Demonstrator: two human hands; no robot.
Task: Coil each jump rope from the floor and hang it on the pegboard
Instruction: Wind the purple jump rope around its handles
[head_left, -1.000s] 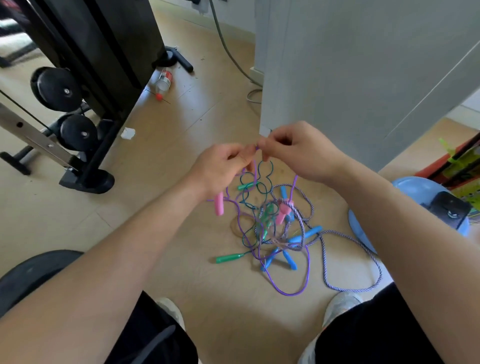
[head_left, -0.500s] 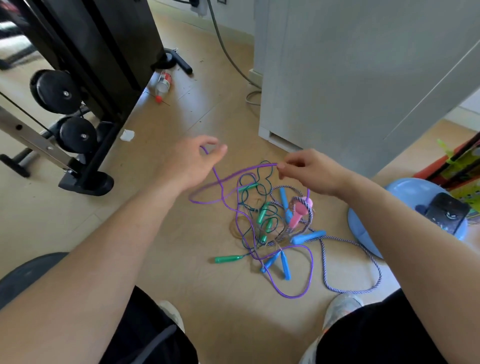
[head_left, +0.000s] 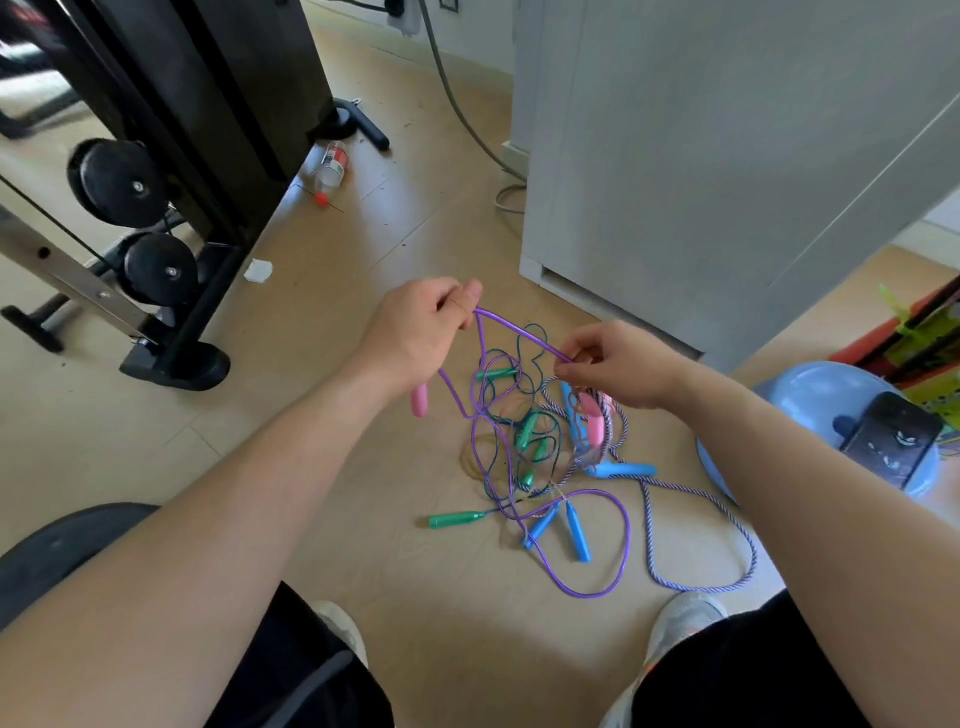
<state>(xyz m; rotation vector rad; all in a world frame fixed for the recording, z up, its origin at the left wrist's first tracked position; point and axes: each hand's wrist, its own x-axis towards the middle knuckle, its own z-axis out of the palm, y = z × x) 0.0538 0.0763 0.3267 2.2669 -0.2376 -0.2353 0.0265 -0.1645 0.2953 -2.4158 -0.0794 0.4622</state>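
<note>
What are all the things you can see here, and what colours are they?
purple rope: one, purple, held up, the rest tangled on the floor
pink handles: two, pink, one dangling in the air, one in the tangle
green handles: about four, green, in the tangle
blue handles: about four, blue, in the tangle
braided rope: one, purple and white, looping right of the tangle
round dish: one, light blue, far right, with a black gadget on it
spray can: one, white and red, beside the black gym machine
cabinet: one, grey, behind the tangle
shoes: two, pale, bottom edge
hands: two, left hand grips the purple rope, right hand pinches it
</note>
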